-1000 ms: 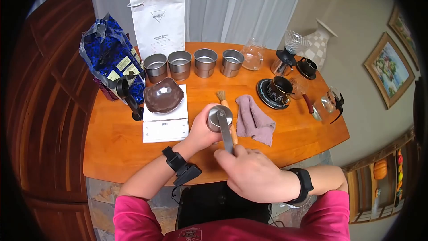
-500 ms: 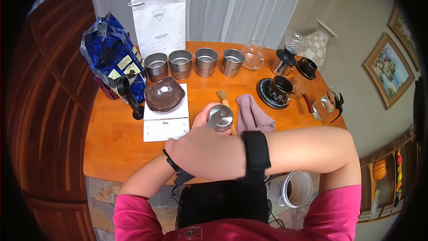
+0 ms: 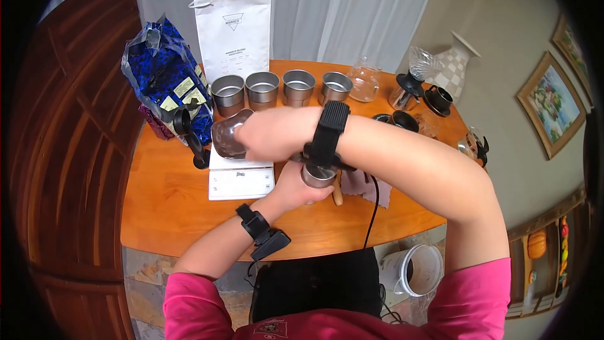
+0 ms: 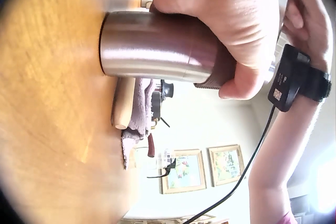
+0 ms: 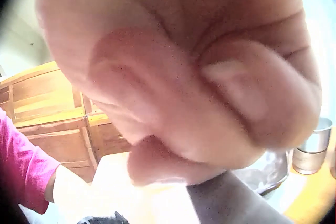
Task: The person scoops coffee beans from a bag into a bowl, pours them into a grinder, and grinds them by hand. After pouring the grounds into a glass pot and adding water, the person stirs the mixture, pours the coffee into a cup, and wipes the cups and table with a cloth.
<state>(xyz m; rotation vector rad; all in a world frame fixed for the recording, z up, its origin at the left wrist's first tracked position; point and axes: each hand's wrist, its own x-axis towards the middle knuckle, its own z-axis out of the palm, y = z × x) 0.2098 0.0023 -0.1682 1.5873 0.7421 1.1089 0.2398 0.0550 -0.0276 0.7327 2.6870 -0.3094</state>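
My left hand grips a steel hand coffee grinder round its upper body, seen from the side in the left wrist view. The grinder stands upright, its base right at the wooden table. My right hand reaches across above the grinder, over the scale and the brown bowl. In the right wrist view its fingers are curled, and the flat grey crank arm comes out from under them; the knob is hidden in the hand. Beside the grinder lie a wooden brush handle and a mauve cloth.
A white scale bears the bowl. Behind stand several steel cups, a white coffee bag and a blue bag. Glass and black coffee ware is at the right; a white bucket stands on the floor.
My right hand has swung the crank round, from the near side of the grinder leftward and then away over the bowl. The left hand keeps its grip on the grinder.
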